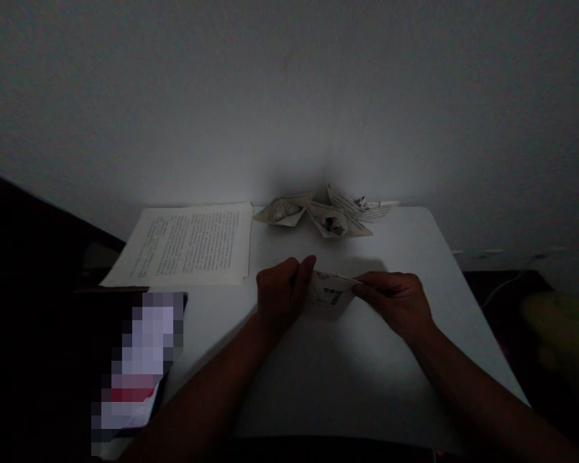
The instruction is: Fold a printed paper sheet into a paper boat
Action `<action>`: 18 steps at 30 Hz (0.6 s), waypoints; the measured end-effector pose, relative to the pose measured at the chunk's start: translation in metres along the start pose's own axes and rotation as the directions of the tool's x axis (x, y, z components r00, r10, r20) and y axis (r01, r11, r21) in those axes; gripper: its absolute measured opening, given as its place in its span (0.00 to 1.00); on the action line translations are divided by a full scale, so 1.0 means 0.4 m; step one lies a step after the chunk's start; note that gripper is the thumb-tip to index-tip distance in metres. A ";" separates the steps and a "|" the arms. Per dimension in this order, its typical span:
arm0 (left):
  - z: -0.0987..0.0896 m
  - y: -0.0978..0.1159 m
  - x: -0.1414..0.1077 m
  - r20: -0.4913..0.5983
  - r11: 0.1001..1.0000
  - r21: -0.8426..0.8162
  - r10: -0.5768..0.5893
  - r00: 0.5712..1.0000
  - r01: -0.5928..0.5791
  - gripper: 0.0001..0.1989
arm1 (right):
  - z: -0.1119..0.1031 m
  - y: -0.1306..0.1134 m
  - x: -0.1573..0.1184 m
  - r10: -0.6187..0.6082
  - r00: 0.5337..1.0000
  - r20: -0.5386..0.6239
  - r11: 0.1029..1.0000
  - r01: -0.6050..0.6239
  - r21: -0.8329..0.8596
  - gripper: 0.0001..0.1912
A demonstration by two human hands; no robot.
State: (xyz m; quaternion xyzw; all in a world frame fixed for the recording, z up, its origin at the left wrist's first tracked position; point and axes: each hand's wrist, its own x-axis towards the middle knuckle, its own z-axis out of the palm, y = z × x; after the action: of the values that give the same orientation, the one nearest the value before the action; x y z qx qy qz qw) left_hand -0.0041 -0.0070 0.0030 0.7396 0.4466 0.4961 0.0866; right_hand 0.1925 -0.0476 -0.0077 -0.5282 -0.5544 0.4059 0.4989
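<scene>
Between my two hands is a small folded piece of printed paper [329, 290], held up over the white table. My left hand [284, 289] is closed on its left end, thumb pointing up. The fingers of my right hand [398, 299] pinch its upper right corner. Dark printed characters show on the side facing me. Beyond my hands stand folded paper boats: one at the left [282, 211], one in the middle [338, 222], and another partly behind at the right [361, 204]. Crumpled bits lie inside them.
A stack of printed sheets [188, 247] lies at the table's back left. A lit phone or tablet [142, 360], its screen blurred out, is at the left edge. The white table [444, 270] meets a grey wall [289, 103]. A cable [504, 283] runs at the right.
</scene>
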 end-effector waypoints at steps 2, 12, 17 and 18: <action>0.001 -0.001 0.001 -0.014 1.000 0.002 0.013 1.000 -0.013 0.24 | -0.001 0.001 0.000 0.036 0.999 -0.001 0.999 -0.036 0.007 0.06; 0.000 0.004 0.002 -0.003 1.000 -0.007 -0.008 1.000 0.008 0.25 | -0.001 0.001 0.001 0.104 0.995 -0.003 0.991 -0.103 0.087 0.03; -0.001 0.006 0.004 -0.001 1.000 -0.013 0.000 1.000 0.000 0.26 | 0.001 0.006 0.002 0.100 0.995 -0.007 0.986 -0.098 0.132 0.03; -0.001 0.006 0.003 0.004 1.000 -0.015 -0.005 1.000 0.005 0.26 | 0.002 0.007 0.003 0.099 0.995 -0.007 0.986 -0.097 0.139 0.03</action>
State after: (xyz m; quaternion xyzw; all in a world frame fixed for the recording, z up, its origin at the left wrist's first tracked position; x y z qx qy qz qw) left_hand -0.0027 -0.0075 0.0054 0.7387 0.4445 0.4978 0.0941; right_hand 0.1924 -0.0462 -0.0104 -0.5220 -0.4946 0.4637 0.5176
